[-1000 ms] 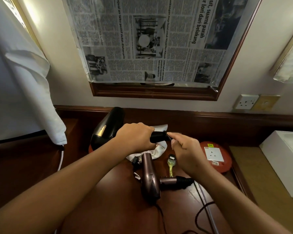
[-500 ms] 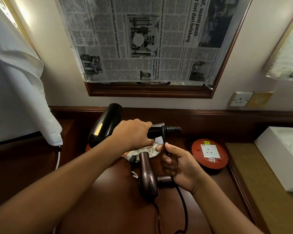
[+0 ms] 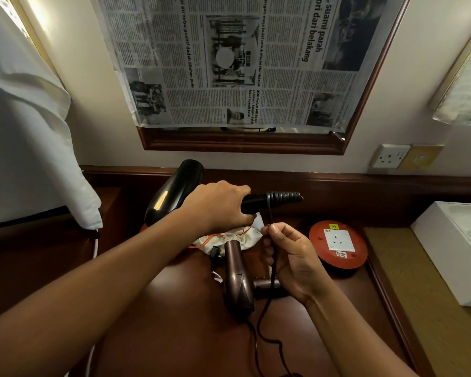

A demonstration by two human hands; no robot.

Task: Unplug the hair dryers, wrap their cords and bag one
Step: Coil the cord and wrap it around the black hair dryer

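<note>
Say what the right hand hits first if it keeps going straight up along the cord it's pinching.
Likely the black dryer's handle: the cord runs taut from the right hand up to it. Depth is unclear, but nothing shows between.

Showed two bare forearms, uncovered as far as the picture's lower edge. Left forearm (image 3: 106, 289) looked long and broad near the camera and narrowed toward the wrist. Right forearm (image 3: 351, 338) looked shorter and slimmer. Ended in a bare left grip (image 3: 218, 206), seen from the back with rounded knuckles. Ended likewise in a bare right grip (image 3: 288, 261), with creased finger joints and a short, trimmed thumbnail (image 3: 273, 229).
</note>
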